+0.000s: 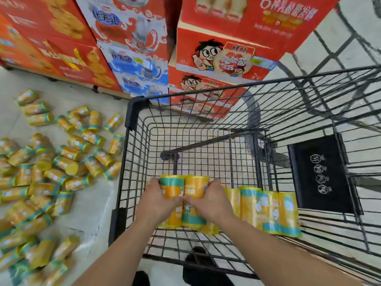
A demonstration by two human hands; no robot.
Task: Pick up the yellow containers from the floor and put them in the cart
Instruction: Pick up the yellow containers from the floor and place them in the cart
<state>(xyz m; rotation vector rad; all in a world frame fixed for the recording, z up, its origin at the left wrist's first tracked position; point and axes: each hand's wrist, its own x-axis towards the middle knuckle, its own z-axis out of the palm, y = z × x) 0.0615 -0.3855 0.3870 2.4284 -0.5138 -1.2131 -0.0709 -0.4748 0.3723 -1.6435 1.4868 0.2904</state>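
Left hand (158, 200), right hand (209, 200) clasp yellow containers (183, 187) between palms, inside cart (132, 112); perhaps four held.

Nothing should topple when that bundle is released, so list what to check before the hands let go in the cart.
1. Left hand grips the held yellow containers: ok.
2. Right hand grips their other side: ok.
3. Bundle is within the shopping cart walls: ok.
4. Bundle rests on the cart bottom: cannot tell.
5. Stowed containers sit to the right, out from under the bundle: ok.
6. Floor containers all collected: not ok, many remain.
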